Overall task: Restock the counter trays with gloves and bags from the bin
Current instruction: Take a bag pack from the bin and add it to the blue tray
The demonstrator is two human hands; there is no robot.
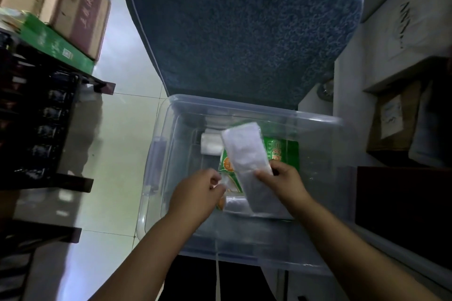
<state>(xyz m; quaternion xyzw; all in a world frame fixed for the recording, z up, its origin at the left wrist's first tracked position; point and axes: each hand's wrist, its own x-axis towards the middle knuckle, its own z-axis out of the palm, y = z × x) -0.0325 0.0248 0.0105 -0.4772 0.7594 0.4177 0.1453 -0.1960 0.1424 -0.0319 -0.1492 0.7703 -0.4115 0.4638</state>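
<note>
Your right hand [281,182] pinches the white pack [247,154] mid-length; it looks light, floppy, slippery. Your left hand [198,193], curled over the bin [159,154], nips something thin and unclear.

One bin [244,110], two hands (left [198,193], right [286,183]), three packs.

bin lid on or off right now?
Off. The clear bin has an open top: both hands reach inside, the right hand holding a white pack above the packets. No lid in view.

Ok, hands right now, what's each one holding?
Left hand: closed, pinching a bit of clear plastic over the bin.
Right hand: closed on the white packet.
</note>
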